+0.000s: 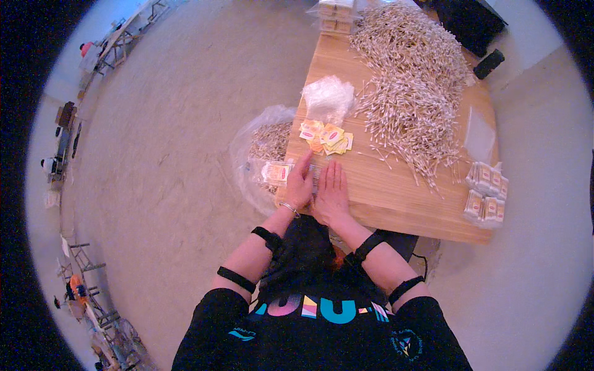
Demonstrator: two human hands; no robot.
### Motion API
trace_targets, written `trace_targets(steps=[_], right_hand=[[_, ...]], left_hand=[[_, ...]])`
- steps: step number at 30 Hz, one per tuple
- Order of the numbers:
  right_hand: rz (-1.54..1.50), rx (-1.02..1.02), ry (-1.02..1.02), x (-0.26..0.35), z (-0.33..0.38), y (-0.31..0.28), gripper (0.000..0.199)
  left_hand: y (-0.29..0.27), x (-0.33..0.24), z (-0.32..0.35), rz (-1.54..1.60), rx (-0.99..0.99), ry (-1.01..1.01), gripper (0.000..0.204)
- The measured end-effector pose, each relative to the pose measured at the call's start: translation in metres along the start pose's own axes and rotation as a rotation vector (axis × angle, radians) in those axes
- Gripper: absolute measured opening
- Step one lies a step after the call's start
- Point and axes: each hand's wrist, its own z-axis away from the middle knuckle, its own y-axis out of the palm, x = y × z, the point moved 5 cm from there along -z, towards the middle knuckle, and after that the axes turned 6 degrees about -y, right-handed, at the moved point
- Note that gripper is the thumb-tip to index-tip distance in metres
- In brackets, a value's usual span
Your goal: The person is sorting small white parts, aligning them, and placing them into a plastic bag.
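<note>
Both hands lie side by side at the near edge of the wooden desk (pixel 396 204). The left hand (pixel 299 185) rests with fingers stretched forward over a small clear packet of cotton swabs (pixel 278 172) that juts off the desk's left edge; whether it pinches the packet or only presses on it cannot be told. The right hand (pixel 332 193) lies flat and open, palm down, fingers together, touching the packet's right end.

The packet looks very light, its film thin and slippery, the sticks inside stiff yet easy to snap (a judgement from its look). It would be best taken by its long sides, not its floppy end.

Just ahead of the fingertips lies a loose cluster of yellow and orange label cards (pixel 327 137). Left of the left hand, off the desk edge, a large clear plastic bag (pixel 263 148) sags open with a heap of swabs in it. Beyond the cards sits a crumpled wad of clear bags (pixel 328 98).

Farther out, ahead and to the right, a broad loose pile of cotton swabs (pixel 411 80) covers much of the desk. Well to the right of the right hand, filled packets (pixel 487 195) stand stacked at the desk's edge.
</note>
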Motion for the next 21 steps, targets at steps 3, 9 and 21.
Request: trace_targets(steps=[3, 9, 21], right_hand=[[0.002, 0.024, 0.013, 0.004, -0.001, -0.001, 0.075], [-0.047, 0.023, -0.015, 0.006, 0.0, -0.008, 0.075], [-0.024, 0.062, 0.054, 0.01, -0.004, -0.005, 0.076]], left_hand=[[-0.005, -0.012, 0.005, -0.305, 0.036, 0.191, 0.057], [-0.005, -0.01, 0.007, -0.326, 0.052, 0.26, 0.06], [-0.007, 0.006, -0.009, 0.247, 0.003, -0.091, 0.037]])
